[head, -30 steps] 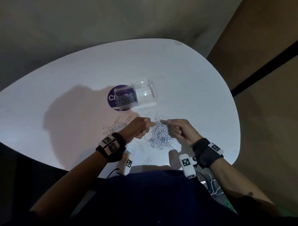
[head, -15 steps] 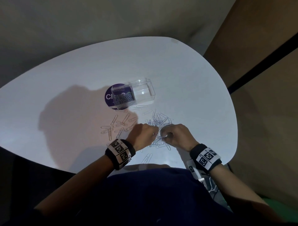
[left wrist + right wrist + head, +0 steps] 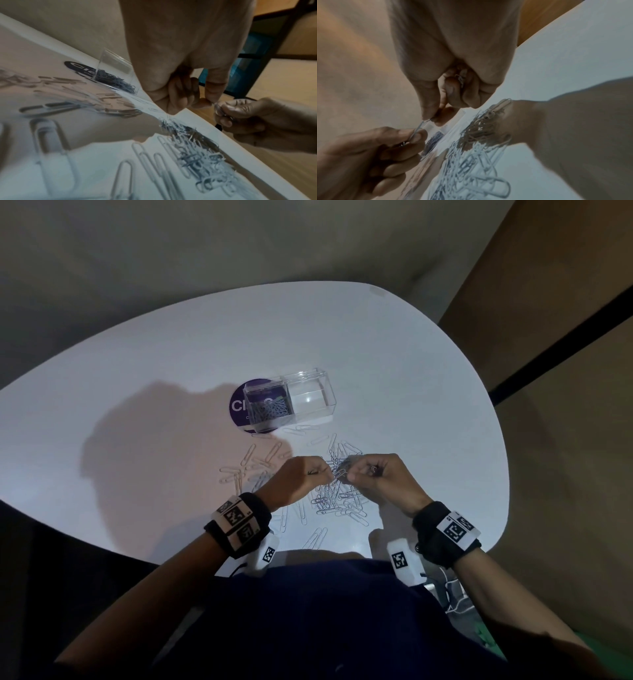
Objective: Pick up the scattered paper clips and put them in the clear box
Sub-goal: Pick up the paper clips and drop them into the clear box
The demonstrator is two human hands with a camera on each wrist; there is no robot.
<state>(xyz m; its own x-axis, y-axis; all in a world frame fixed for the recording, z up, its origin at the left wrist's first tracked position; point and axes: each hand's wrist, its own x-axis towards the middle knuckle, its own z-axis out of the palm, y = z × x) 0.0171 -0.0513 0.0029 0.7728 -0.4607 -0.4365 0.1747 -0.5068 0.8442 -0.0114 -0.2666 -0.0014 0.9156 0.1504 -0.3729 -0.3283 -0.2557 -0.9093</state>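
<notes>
Head view has both my hands raised just over the main heap of paper clips point(image 3: 337, 494), fingertips almost meeting. My left hand point(image 3: 301, 479) is curled into a loose fist with thumb and forefinger pinching one end of a clip. My right hand point(image 3: 375, 479) pinches the other end — the right wrist view shows that clip point(image 3: 419, 127) bridging the two pinches, with another bit of wire tucked up in my right palm. Both wrists are bent slightly inward, knuckles up, forearms coming in from either side of my body.

What could go wrong, I reckon: these things hook into each other, so if I pull away now I might drag a chain out of the heap and fling a few across the white table point(image 3: 428, 392), maybe off the near edge. Two pinches on one thin wire also means it could simply pop out and drop back.

Further out, more loose clips point(image 3: 253, 465) lie to the left of the heap, and the clear box point(image 3: 291, 402) sits beyond them on a purple sticker point(image 3: 238, 405), open, with a dark batch already in its left half. Plenty left to collect.
</notes>
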